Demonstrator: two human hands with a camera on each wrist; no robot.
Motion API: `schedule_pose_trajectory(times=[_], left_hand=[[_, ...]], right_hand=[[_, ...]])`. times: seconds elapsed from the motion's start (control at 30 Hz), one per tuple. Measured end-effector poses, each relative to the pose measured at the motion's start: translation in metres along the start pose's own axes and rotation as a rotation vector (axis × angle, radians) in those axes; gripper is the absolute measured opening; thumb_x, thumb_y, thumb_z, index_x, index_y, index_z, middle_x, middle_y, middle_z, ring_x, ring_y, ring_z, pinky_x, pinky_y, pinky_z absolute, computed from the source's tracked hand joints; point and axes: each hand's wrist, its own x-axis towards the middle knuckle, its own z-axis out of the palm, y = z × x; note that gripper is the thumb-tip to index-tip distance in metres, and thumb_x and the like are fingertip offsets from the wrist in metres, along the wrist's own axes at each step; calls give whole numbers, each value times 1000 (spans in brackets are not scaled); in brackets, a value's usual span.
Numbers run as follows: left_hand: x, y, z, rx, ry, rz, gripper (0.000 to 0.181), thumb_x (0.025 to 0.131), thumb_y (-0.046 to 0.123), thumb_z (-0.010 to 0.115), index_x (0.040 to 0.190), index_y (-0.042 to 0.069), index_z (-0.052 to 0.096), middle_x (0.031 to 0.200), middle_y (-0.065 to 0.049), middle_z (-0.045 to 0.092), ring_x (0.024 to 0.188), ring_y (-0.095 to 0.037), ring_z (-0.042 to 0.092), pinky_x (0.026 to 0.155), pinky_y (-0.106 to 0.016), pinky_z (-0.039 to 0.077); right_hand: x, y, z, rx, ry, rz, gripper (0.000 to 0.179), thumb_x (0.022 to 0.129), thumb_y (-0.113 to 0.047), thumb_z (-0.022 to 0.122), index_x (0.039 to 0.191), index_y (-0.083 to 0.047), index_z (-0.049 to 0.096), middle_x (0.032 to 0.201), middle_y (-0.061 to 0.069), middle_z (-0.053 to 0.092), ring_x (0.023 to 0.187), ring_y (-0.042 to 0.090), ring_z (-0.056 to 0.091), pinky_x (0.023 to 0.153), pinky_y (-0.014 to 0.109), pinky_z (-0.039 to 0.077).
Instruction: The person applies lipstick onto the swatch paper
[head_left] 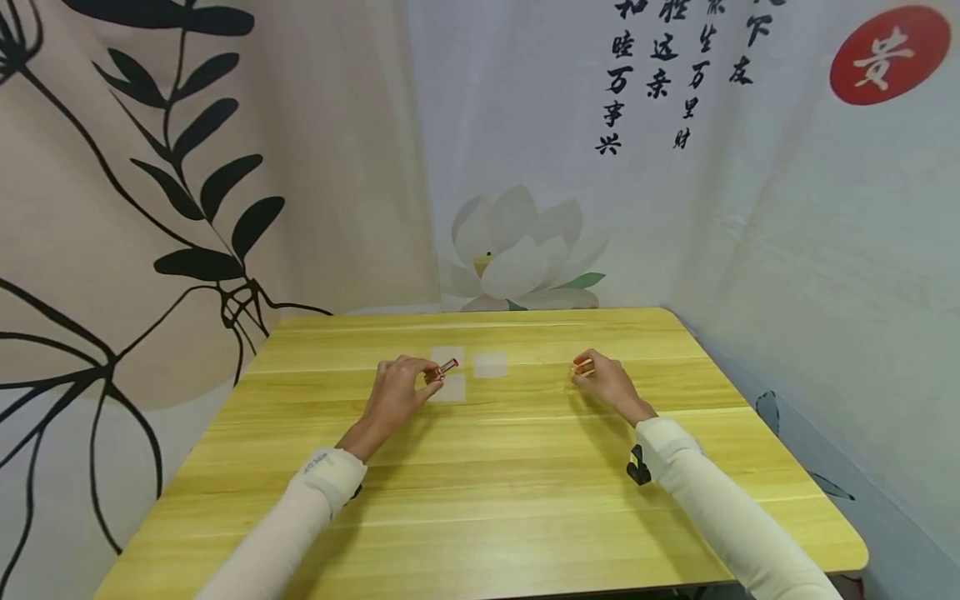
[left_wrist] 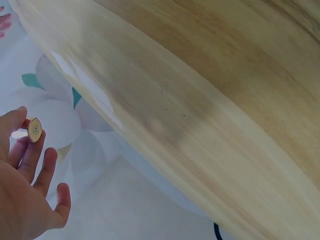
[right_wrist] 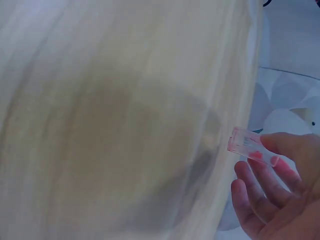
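In the head view my left hand (head_left: 393,390) pinches a small lipstick (head_left: 448,367) above the table, its reddish end pointing right and away. The left wrist view shows the lipstick's round gold base (left_wrist: 35,130) between thumb and fingers, with the other fingers spread. To the right, my right hand (head_left: 611,387) hovers over the table. Its thumb and fingers pinch a clear, box-shaped lipstick cap (right_wrist: 246,144), which has red smears on it in the right wrist view. Lipstick and cap are well apart.
Several pale square patches, among them one square (head_left: 490,365), lie on the yellow wood-grain table (head_left: 510,500) near my left hand. Behind the table hangs a printed cloth (head_left: 352,167) with a lotus, leaves and writing. A dark strap (head_left: 638,467) sits at my right wrist.
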Motion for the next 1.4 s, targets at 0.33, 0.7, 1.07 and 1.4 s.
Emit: schedule_pose_trajectory(times=[0.33,0.7,1.07,1.4], left_hand=[[1,5,2,-2,17,10,23,90,24,85,110,15,80,95,3,77,96,-28,68,93,-53,43],[3,7,1,24,41,-9,28,90,31,83,114,17,79,95,5,78,99,-23,66,95,-53,42],[20,32,6,-160,41,-67,27,93,29,80,115,13,80,102,1,78,104,-26,67,93,-54,42],[37,59,12,-424,17,-56,32,95,16,78,123,1,75,105,-11,77,107,-31,71,101,-54,51]], right_hand=[[-2,16,7,0,22,4,30,102,-14,68,127,2,62,119,21,72,105,38,71,90,53,55],[-1,12,9,-20,27,17,42,99,-19,72,135,-1,58,125,22,69,109,39,70,89,54,55],[12,-40,26,195,250,-180,51,97,-24,77,141,-4,61,138,19,64,126,39,59,99,54,52],[19,-109,50,456,-22,-241,44,103,-31,67,142,-9,64,131,10,70,121,28,66,97,46,56]])
